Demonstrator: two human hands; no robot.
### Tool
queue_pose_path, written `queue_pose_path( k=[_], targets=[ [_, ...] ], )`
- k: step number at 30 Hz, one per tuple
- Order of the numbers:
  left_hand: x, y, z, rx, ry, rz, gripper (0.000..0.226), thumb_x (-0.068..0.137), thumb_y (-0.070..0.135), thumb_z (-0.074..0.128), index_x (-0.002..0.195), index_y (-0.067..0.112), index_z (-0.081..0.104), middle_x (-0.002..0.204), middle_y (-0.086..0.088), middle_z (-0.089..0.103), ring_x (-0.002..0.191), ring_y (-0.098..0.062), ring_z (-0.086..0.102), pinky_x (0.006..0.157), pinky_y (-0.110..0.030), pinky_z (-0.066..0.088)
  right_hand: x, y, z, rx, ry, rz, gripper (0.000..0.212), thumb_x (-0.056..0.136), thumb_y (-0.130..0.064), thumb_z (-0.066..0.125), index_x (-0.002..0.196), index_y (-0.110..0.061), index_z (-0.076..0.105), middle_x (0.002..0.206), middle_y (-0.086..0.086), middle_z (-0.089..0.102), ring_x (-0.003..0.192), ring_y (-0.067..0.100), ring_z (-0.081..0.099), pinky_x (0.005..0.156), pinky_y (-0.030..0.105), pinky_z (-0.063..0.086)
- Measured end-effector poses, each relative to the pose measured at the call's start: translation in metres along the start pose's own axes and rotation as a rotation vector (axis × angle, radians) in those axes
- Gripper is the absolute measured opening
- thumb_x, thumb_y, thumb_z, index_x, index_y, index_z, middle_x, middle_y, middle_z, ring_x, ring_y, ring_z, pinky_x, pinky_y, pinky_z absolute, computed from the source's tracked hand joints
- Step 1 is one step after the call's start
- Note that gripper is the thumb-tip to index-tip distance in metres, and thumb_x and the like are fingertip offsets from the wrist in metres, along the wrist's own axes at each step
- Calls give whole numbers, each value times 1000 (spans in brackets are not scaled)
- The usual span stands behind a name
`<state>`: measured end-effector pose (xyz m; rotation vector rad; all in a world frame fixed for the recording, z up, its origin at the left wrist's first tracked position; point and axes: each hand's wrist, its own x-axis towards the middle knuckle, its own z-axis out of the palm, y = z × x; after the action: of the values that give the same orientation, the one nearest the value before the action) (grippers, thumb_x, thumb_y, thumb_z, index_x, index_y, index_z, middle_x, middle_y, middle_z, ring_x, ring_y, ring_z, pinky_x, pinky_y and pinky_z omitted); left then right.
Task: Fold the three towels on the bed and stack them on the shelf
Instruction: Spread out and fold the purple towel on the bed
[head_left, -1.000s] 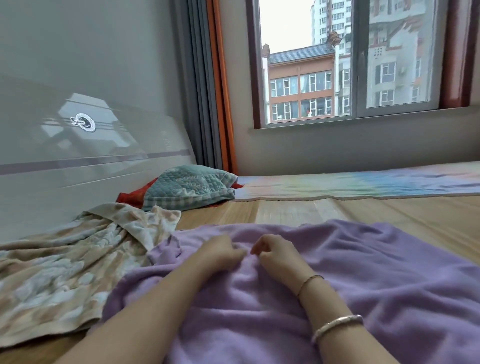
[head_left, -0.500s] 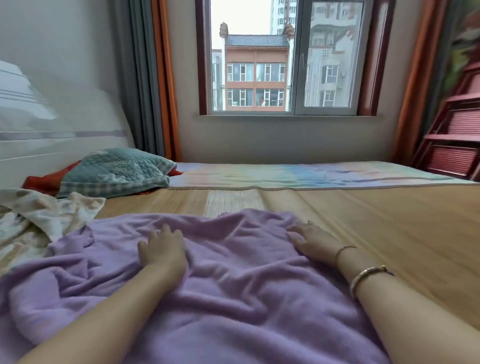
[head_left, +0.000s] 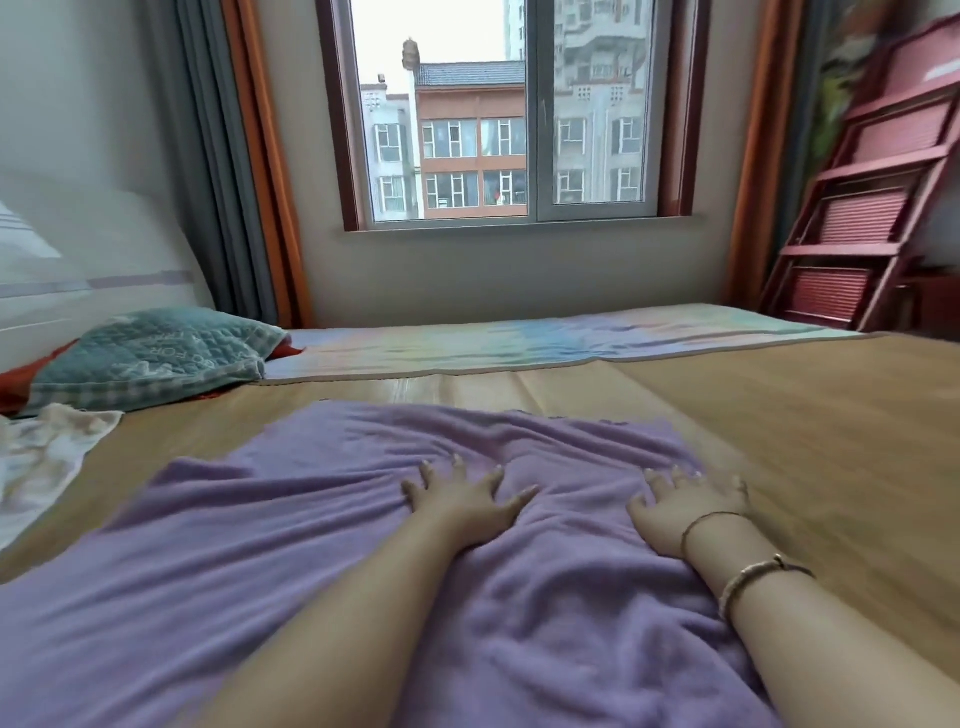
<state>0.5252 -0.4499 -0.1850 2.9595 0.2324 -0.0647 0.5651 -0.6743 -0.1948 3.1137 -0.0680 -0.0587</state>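
Note:
A large purple towel (head_left: 322, 545) lies spread and wrinkled on the bed's bamboo mat (head_left: 831, 441). My left hand (head_left: 462, 501) rests flat on the towel near its middle, fingers apart. My right hand (head_left: 685, 512) presses flat on the towel near its right edge, fingers spread, with bracelets on the wrist. A crumpled cream patterned towel (head_left: 41, 457) lies at the left edge of the bed. A red slatted shelf (head_left: 872, 208) leans at the far right beyond the bed.
A teal quilted pillow (head_left: 150, 353) sits on a red cloth by the white headboard (head_left: 93, 249). A pastel striped sheet (head_left: 545, 338) runs along the far side under the window (head_left: 514, 114). Curtains hang on both sides.
Both hands went from bunched together on the towel to flat and spread apart, sliding rightward over it. The towel lies flatter. My view has swung right, bringing the shelf in.

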Motion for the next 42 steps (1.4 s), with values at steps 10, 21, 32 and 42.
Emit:
queue_pose_path(
  k=[10, 21, 32, 42],
  targets=[
    [-84, 78, -6, -57, 212, 135, 54, 96, 46, 38, 146, 29, 28, 155, -1, 28, 141, -29, 27, 113, -53, 19, -103, 65, -7, 54, 2, 330, 57, 97, -37, 15, 152, -18, 14, 158, 17, 10, 143, 39, 10, 110, 66, -4],
    [-279, -83, -26, -15, 225, -261, 49, 88, 47, 52, 126, 16, 43, 132, -8, 41, 118, -33, 42, 98, -39, 39, -201, -3, -34, 350, 547, -574, 34, 77, -27, 43, 99, -12, 65, 99, 11, 64, 99, 34, 57, 85, 40, 46],
    [-374, -119, -21, -534, 314, -601, 63, 87, 21, 59, 129, -5, 20, 123, -20, 55, 107, -34, 57, 84, -38, 49, -356, -43, -23, 287, 93, -905, 63, 72, -74, 57, 103, -20, 47, 95, -6, 47, 84, 15, 45, 71, 31, 35],
    [-383, -121, -17, -906, 248, -630, 84, 84, 13, 58, 148, -4, 6, 93, -19, 66, 51, -22, 68, 50, -30, 57, -394, -71, -11, 88, 282, -982, 19, 93, -30, 43, 101, -15, 50, 112, 8, 58, 104, 30, 56, 70, 33, 36]
  ],
)
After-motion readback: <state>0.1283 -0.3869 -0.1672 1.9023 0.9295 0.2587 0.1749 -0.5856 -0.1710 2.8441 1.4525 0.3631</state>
